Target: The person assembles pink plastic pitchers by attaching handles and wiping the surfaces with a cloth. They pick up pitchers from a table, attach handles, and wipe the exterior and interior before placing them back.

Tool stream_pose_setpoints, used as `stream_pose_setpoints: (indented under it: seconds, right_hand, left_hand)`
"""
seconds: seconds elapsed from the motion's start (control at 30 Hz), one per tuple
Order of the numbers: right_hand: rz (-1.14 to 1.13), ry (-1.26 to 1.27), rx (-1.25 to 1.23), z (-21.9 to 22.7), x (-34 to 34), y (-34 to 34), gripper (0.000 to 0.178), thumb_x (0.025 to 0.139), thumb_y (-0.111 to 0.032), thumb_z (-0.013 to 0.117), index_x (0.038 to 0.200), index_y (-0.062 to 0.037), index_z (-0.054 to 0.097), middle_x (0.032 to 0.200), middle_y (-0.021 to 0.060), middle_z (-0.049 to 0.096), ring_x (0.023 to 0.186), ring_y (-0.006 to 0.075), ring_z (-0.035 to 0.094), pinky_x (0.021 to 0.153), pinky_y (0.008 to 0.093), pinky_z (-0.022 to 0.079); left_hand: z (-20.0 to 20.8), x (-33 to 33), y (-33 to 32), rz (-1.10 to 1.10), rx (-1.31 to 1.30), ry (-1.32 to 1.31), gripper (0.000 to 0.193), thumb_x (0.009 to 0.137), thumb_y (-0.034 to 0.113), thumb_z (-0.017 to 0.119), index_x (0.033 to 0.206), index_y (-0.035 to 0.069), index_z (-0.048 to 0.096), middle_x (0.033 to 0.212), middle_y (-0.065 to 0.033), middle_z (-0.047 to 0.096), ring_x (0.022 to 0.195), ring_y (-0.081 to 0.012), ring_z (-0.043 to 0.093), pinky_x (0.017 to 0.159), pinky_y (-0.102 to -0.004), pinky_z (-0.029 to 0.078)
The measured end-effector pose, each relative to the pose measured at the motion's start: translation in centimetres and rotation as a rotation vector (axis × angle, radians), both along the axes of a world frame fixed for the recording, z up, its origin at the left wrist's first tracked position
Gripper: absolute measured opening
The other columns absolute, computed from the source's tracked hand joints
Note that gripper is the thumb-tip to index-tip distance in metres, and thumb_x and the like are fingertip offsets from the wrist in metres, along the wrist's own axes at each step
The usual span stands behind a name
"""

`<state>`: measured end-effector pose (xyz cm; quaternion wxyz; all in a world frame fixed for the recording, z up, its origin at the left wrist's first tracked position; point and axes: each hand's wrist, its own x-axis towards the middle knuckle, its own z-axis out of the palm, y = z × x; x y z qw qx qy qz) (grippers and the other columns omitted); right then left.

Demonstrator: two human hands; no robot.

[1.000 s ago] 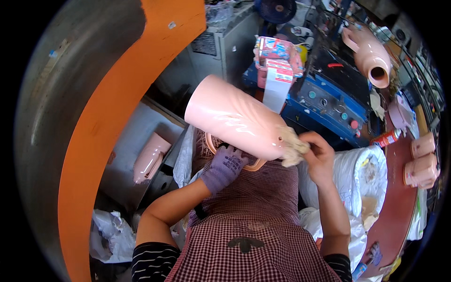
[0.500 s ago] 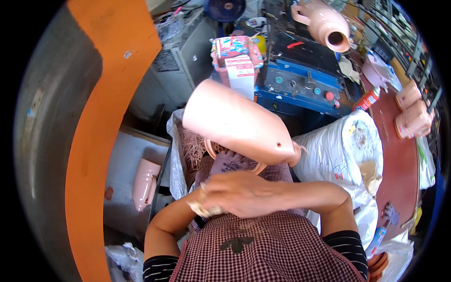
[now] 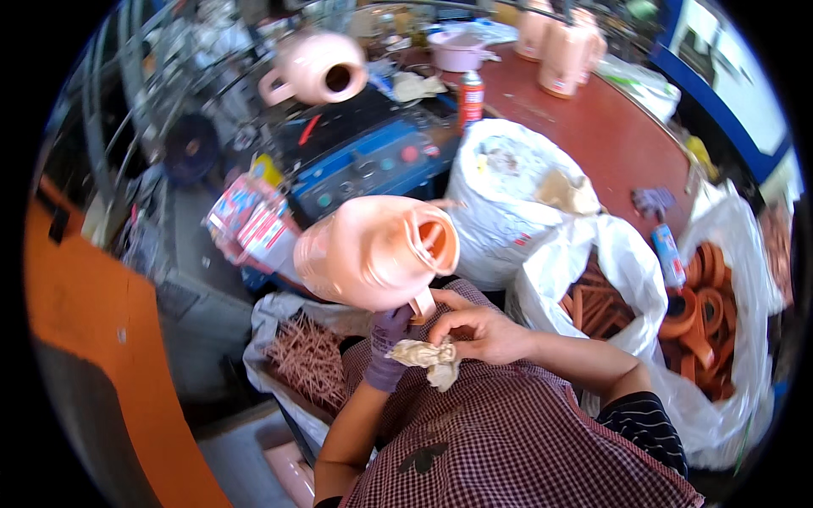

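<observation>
A glossy pink plastic jug [image 3: 351,254] is tilted in front of me, its mouth facing up and to the right with a thin strand of plastic inside. My left hand [image 3: 389,343], in a purple-grey glove, is closed round its handle [image 3: 422,306]. Beside it my bare right hand [image 3: 489,333] pinches a crumpled cream rag [image 3: 428,357] just below the handle. Part of the left hand's fingers is hidden by the jug.
A blue control panel [image 3: 381,161] with buttons stands ahead, with another pink jug [image 3: 318,68] lying on top. White sacks hold pink scraps [image 3: 305,364], brown strips [image 3: 589,296] and orange-brown rings [image 3: 703,317]. A red spray can [image 3: 470,100] stands on the red table [image 3: 584,127]. Orange machine panel [image 3: 93,356] at left.
The view has swung to the right. The jug has turned so that its mouth faces me more. My right hand, earlier crossed over the left forearm, is now by the handle with the rag.
</observation>
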<state>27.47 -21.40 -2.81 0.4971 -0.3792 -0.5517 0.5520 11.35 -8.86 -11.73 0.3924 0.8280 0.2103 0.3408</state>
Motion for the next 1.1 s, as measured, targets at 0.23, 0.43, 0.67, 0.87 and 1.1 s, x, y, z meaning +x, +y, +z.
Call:
stream_pose_setpoints:
  seconds: [0.23,0.43,0.67,0.87,1.1]
  right_hand:
    - [-0.346,0.050,0.007,-1.4,0.8,-3.5,0.025,0.079,0.004,0.065,0.103,-0.0031,0.065,0.095,0.0028,0.060,0.096,0.0143,0.055,0.090,0.0280,0.043]
    - [-0.526,-0.158,0.193,-1.4,3.2,-6.3,0.020,0.083,0.003,0.063,0.103,-0.0018,0.065,0.102,0.0049,0.062,0.099,0.0150,0.058,0.092,0.0299,0.044]
    - [-0.689,-0.293,0.238,1.4,6.5,-10.9,0.026,0.077,0.005,0.061,0.100,-0.0043,0.066,0.120,0.0099,0.052,0.106,0.0206,0.053,0.087,0.0304,0.046]
    - [-1.216,-0.247,0.377,4.9,13.0,-16.6,0.026,0.075,0.008,0.060,0.098,-0.0017,0.065,0.100,0.0081,0.060,0.089,0.0190,0.059,0.078,0.0290,0.047]
    - [-1.199,-1.264,0.853,13.4,16.1,-15.9,0.028,0.070,0.004,0.064,0.097,-0.0038,0.062,0.097,0.0101,0.059,0.087,0.0254,0.059,0.067,0.0320,0.050]
  left_hand:
    - [-3.4,5.9,-1.0,-0.561,-0.861,-0.194,0.036,0.086,0.019,0.062,0.118,0.003,0.055,0.113,-0.0130,0.059,0.101,-0.0263,0.060,0.083,-0.0380,0.051]
    - [-3.7,9.0,-1.9,-0.786,-1.296,-0.255,0.040,0.091,0.026,0.057,0.124,0.004,0.051,0.119,-0.0114,0.056,0.103,-0.0218,0.059,0.083,-0.0363,0.050]
    - [0.3,13.2,-3.5,-0.588,-0.255,0.125,0.034,0.088,0.023,0.062,0.115,0.003,0.058,0.109,-0.0134,0.060,0.097,-0.0255,0.060,0.082,-0.0377,0.051]
    - [4.0,13.5,-6.1,-0.342,0.455,0.069,0.034,0.078,0.007,0.068,0.110,-0.004,0.060,0.111,-0.0219,0.059,0.103,-0.0394,0.058,0.088,-0.0438,0.047]
    - [5.8,11.6,-7.3,-0.393,0.501,0.171,0.035,0.081,0.009,0.066,0.113,-0.004,0.059,0.114,-0.0222,0.058,0.106,-0.0404,0.056,0.090,-0.0446,0.047]
